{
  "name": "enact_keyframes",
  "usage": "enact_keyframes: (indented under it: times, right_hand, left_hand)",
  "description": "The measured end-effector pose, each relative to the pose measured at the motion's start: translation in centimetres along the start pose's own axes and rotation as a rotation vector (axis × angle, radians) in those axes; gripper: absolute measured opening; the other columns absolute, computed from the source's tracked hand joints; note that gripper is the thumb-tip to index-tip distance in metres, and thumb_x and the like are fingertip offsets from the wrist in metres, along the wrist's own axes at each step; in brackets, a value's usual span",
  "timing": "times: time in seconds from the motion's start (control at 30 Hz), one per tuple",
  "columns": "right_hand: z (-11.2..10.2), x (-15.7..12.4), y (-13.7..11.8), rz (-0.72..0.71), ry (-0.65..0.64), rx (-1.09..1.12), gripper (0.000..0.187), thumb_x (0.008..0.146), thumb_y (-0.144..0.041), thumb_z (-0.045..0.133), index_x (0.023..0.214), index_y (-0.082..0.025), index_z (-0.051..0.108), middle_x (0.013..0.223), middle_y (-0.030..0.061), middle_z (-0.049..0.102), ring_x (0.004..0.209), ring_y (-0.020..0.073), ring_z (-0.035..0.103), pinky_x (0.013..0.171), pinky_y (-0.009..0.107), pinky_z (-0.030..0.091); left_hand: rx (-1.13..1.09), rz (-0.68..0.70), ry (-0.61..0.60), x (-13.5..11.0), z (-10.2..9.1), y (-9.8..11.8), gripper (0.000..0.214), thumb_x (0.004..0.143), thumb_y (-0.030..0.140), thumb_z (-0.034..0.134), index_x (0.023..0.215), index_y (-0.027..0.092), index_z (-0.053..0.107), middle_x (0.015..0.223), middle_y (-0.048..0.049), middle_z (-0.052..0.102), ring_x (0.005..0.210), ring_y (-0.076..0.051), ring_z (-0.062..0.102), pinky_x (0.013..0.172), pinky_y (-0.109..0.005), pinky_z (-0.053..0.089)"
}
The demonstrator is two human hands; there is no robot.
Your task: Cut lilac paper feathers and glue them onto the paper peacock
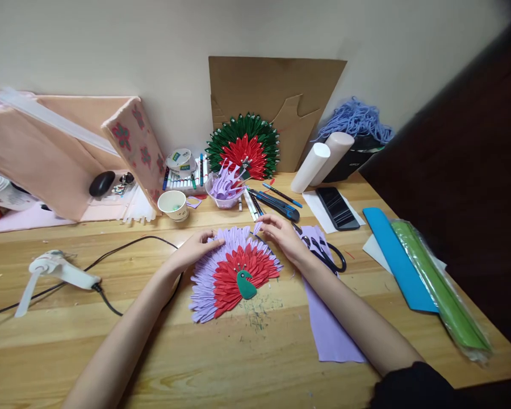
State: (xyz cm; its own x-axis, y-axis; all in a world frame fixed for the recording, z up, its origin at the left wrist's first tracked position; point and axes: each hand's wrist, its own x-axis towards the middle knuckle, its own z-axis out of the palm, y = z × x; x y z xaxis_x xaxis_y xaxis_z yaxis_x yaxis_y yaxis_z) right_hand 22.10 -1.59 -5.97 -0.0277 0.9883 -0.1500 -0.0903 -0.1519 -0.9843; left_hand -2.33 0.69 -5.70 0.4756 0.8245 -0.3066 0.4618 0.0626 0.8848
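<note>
A craft peacock point(227, 278) lies flat on the table, with a green head and body, red inner feathers and a lilac outer fringe. My left hand point(196, 248) grips its upper left edge, the thumb over the lilac feathers. At the upper right edge my right hand point(283, 236) pinches a small lilac feather piece point(258, 228) between thumb and fingers. Under my right forearm lies a lilac sheet point(319, 307), and black-handled scissors point(336, 258) rest across its top. A clear bowl point(225, 196) of cut lilac pieces stands behind the peacock.
A white glue gun point(66, 271) with a black cord lies left. A paper cup point(173, 205), markers and a utility knife point(276, 205) are behind. A finished green-and-red peacock point(242, 145) leans on cardboard point(276, 85). A phone point(337, 208) and blue and green rolls point(438, 284) lie right.
</note>
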Motion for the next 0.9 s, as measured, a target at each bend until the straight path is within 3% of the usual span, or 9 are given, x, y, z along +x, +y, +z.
enact_keyframes:
  times: [0.17,0.2,0.37,0.67,0.9]
  right_hand:
    - [-0.8,0.4,1.0,0.016,0.043,-0.01,0.02,0.07,-0.027,0.058,0.089,-0.02,0.06,0.076,-0.0012,0.059,0.068,0.0116,0.053,0.065,0.025,0.04]
    - [-0.9,0.5,1.1,0.021,0.045,-0.004,0.021,0.069,-0.027,0.058,0.088,-0.019,0.06,0.076,-0.0012,0.06,0.068,0.0117,0.054,0.065,0.025,0.041]
    - [-0.7,1.0,0.9,0.047,0.093,-0.068,0.019,0.066,-0.027,0.058,0.083,-0.017,0.059,0.072,-0.0018,0.057,0.058,0.0092,0.05,0.057,0.023,0.038]
    - [-0.4,1.6,0.9,0.056,0.108,-0.167,0.017,0.068,-0.028,0.054,0.082,-0.018,0.054,0.073,0.0,0.059,0.063,0.0119,0.056,0.052,0.022,0.038]
    - [-0.5,1.7,1.1,0.055,0.081,-0.203,0.015,0.069,-0.025,0.053,0.081,-0.017,0.054,0.076,0.0019,0.062,0.068,0.0127,0.057,0.063,0.025,0.043]
  left_hand:
    - [0.339,0.247,0.342,1.0,0.9,0.9,0.031,0.08,0.038,0.053,0.102,0.017,0.058,0.103,-0.0089,0.059,0.099,-0.024,0.054,0.086,-0.037,0.041]
    - [0.411,0.309,0.359,1.2,1.3,1.4,0.028,0.081,0.036,0.052,0.103,0.019,0.058,0.103,-0.0083,0.058,0.102,-0.024,0.052,0.089,-0.038,0.039]
    - [0.558,0.369,0.182,2.6,3.6,3.4,0.019,0.082,0.032,0.052,0.087,0.019,0.064,0.088,-0.007,0.057,0.09,-0.023,0.052,0.08,-0.035,0.041]
    - [0.57,0.352,0.145,3.7,4.7,3.3,0.012,0.075,0.025,0.055,0.081,0.019,0.063,0.087,-0.0067,0.055,0.089,-0.023,0.05,0.081,-0.036,0.04]
    - [0.53,0.353,0.106,4.1,4.9,2.7,0.009,0.075,0.024,0.054,0.077,0.02,0.061,0.087,-0.0053,0.056,0.089,-0.021,0.05,0.083,-0.034,0.039]
